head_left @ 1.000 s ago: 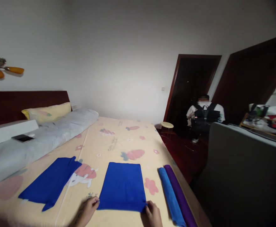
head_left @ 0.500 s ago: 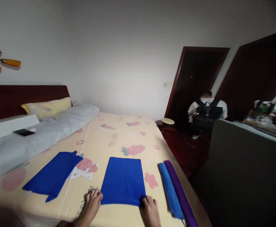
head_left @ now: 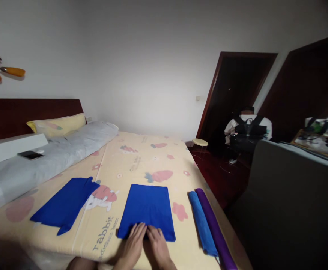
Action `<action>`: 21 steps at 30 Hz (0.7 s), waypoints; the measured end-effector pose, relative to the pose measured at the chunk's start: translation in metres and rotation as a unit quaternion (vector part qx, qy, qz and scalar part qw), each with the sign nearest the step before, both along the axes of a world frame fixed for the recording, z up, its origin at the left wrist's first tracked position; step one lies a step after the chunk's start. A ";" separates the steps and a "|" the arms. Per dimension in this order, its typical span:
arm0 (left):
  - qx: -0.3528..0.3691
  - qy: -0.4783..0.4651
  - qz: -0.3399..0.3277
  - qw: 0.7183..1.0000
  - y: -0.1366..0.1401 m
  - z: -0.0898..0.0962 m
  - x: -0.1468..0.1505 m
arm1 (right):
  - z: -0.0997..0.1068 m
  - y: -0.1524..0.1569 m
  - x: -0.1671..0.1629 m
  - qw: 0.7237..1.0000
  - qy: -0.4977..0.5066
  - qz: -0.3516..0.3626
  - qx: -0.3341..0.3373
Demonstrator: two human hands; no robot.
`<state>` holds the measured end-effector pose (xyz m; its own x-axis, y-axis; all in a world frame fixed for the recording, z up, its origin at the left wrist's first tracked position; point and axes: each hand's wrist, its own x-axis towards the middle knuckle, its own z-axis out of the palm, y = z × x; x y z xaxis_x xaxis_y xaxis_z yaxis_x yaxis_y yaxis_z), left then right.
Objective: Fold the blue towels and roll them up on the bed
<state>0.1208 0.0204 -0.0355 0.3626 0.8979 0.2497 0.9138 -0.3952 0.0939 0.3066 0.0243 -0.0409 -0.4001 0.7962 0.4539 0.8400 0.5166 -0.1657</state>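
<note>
A folded blue cloth [head_left: 149,204] lies flat on the bed in front of me. My left hand [head_left: 136,238] rests on the middle of its near edge, fingers stretched out flat. Right beside it, my right hand [head_left: 157,240] also lies on that near edge with its fingers extended. Both hands press from above and the fingertips nearly meet. To the left lies another folded blue garment [head_left: 65,202], its edges uneven. On the right, a blue roll [head_left: 202,223] and a longer purple roll [head_left: 214,227] lie side by side.
The bed's patterned sheet [head_left: 136,150] spreads under everything. A plastic-wrapped bundle [head_left: 76,144] with a phone [head_left: 31,155] and a white box [head_left: 16,147] lies along the headboard [head_left: 31,112]. A dark panel [head_left: 288,198] stands at right. Behind it sits a person [head_left: 248,131] near a stool [head_left: 200,143].
My hands have moved inward from the two near corners of the blue cloth to the middle of its near edge. Their fingers now lie flat on it.
</note>
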 end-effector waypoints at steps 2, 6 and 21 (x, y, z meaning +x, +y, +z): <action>0.008 -0.012 -0.055 0.998 -0.007 -0.002 0.000 | -0.005 -0.010 -0.005 0.999 0.007 0.038 0.019; -0.030 -0.006 -0.075 0.997 -0.020 0.012 -0.047 | -0.010 -0.026 0.040 0.998 -0.008 0.024 0.051; -0.045 0.016 -0.009 0.999 -0.003 0.048 -0.093 | 0.021 -0.009 0.100 0.997 -0.053 -0.059 0.022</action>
<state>0.0278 0.0169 0.0125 0.3854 0.9093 0.1567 0.9098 -0.4028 0.1001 0.4062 0.0150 -0.0198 -0.3525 0.8209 0.4493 0.9069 0.4181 -0.0523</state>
